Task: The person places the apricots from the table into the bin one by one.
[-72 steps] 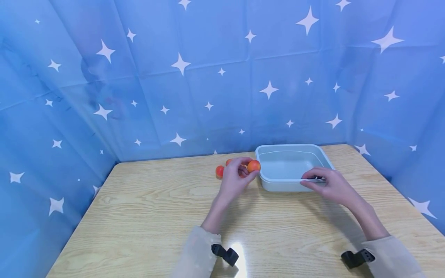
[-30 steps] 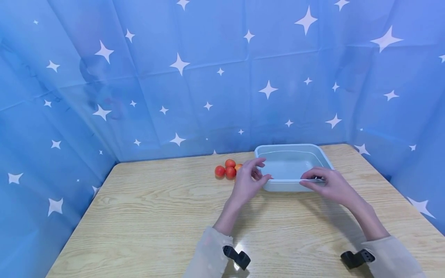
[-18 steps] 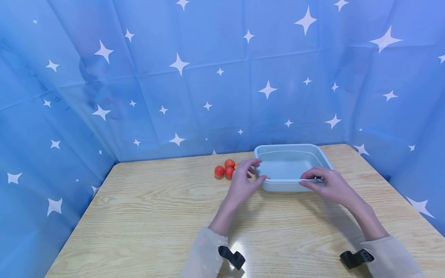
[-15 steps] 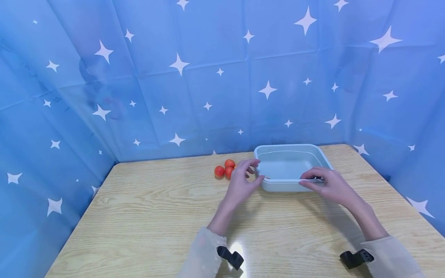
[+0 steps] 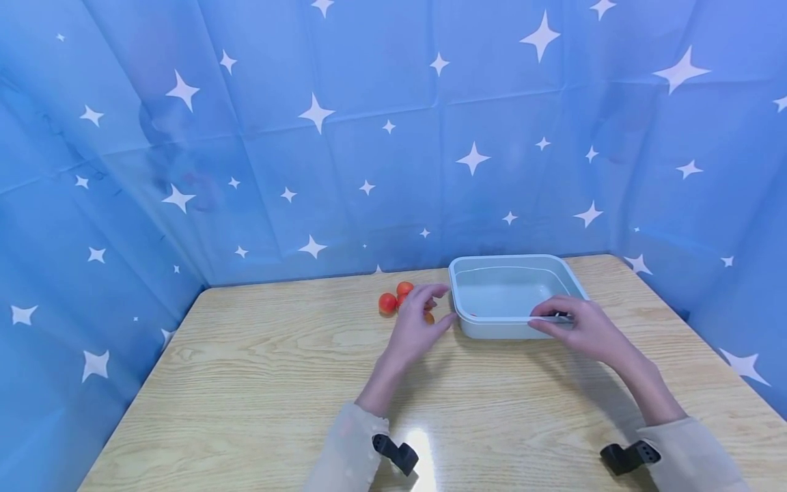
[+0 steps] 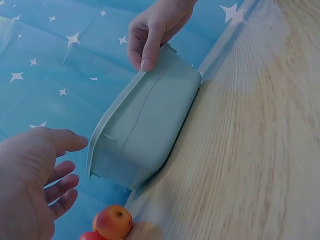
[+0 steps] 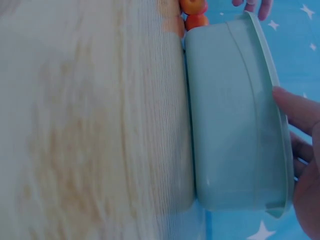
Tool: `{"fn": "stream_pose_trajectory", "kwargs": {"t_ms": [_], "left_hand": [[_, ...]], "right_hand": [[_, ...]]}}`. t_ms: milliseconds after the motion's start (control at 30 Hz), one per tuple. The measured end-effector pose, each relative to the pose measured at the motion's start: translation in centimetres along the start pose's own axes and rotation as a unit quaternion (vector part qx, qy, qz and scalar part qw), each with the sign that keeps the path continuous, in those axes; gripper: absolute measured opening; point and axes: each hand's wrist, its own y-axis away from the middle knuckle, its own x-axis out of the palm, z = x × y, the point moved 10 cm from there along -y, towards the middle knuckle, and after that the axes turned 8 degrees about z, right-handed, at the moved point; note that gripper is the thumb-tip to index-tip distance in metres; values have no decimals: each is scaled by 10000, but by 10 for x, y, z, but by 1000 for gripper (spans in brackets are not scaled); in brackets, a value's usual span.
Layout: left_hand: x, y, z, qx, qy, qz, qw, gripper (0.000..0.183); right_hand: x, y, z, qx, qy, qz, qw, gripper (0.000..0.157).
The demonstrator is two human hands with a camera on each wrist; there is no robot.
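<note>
A pale blue-green plastic basin (image 5: 501, 329) stands at the back right of the table. My right hand (image 5: 574, 324) pinches its front rim, thumb outside and fingers inside, as the right wrist view shows with the thumb (image 7: 295, 107). My left hand (image 5: 415, 328) hovers left of the basin, thumb and fingers apart, holding nothing. Beside and behind it lies a cluster of small round fruits, red (image 5: 387, 303) and orange-red (image 6: 115, 222), partly hidden by the hand. A small reddish spot (image 5: 473, 315) shows inside the basin, just above its front rim.
The wooden table (image 5: 264, 383) reaches back to a blue curtain (image 5: 277, 137) with white stars, which also closes off both sides. The basin stands close to the back edge. Black wrist cameras (image 5: 395, 454) sit on both sleeves.
At 2.4 s ago my left hand pinched an orange-red fruit beside the basin; afterwards it was at the basin's left rim without visible fruit. It has since moved left to the cluster. My right hand stayed.
</note>
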Motion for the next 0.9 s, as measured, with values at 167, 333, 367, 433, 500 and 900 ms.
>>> {"fn": "stream_pose_trajectory", "kwargs": {"t_ms": [167,333,367,433,500,900], "left_hand": [[-2,2,10,-159,-107,79,9998,47],[-5,4,19,-295,-242,135,9992,46],[-6,5,20,-327,-268,139,9990,45],[-8,7,22,-357,-331,148,9987,44],[-10,8,24,-374,-359,177,9985,43],[-12,14,39,-344,-457,430,9974,38]], "right_hand": [[1,0,-1,1,4,7,10000,15],[1,1,-1,8,-49,-5,10000,16],[1,1,-1,9,-68,-9,10000,16],[2,1,-1,5,-80,-8,10000,16],[2,1,-1,-2,-77,-19,10000,16],[1,1,-3,-3,-23,-10,10000,14]]}}
